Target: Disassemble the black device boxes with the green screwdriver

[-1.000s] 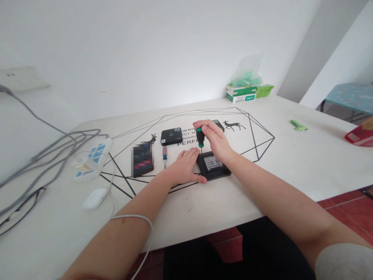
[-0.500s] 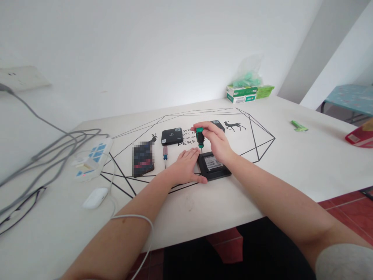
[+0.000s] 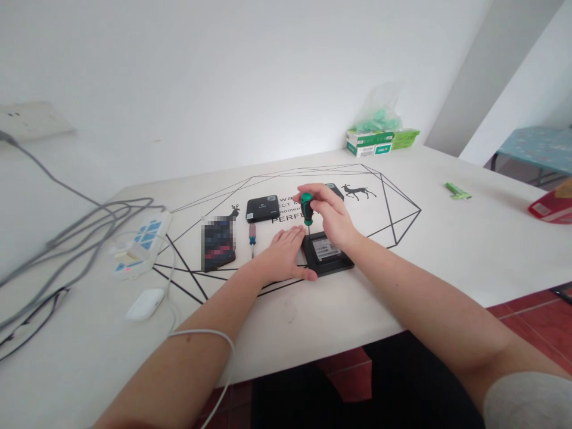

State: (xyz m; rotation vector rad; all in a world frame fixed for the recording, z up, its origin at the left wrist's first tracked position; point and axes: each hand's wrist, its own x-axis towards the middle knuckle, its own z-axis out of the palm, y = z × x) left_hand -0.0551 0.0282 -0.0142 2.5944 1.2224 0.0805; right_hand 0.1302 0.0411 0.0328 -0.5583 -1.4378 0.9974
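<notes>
A black set-top box [image 3: 328, 262] lies on the table with a white printed label facing up. My left hand [image 3: 286, 256] braces its left side, fingers by the far corner and thumb by the near corner. In my right hand [image 3: 333, 214] is a green and black screwdriver [image 3: 307, 208], held upright by the handle. Its shaft comes down at the box's far left corner; the tip is too small to make out. A second screwdriver [image 3: 252, 233], with a clear reddish and blue handle, lies left of my hands.
Behind stands another black box [image 3: 263, 208]; a further black box [image 3: 335, 189] is partly hidden by my right hand. A phone [image 3: 218, 244], a power strip [image 3: 145, 238], a white earbud case [image 3: 145, 304] and grey cables [image 3: 89, 208] lie left. Green boxes [image 3: 370, 140] are at the back.
The hands, the screwdriver and the box hold nearly the same places. The whole view has shifted very slightly.
</notes>
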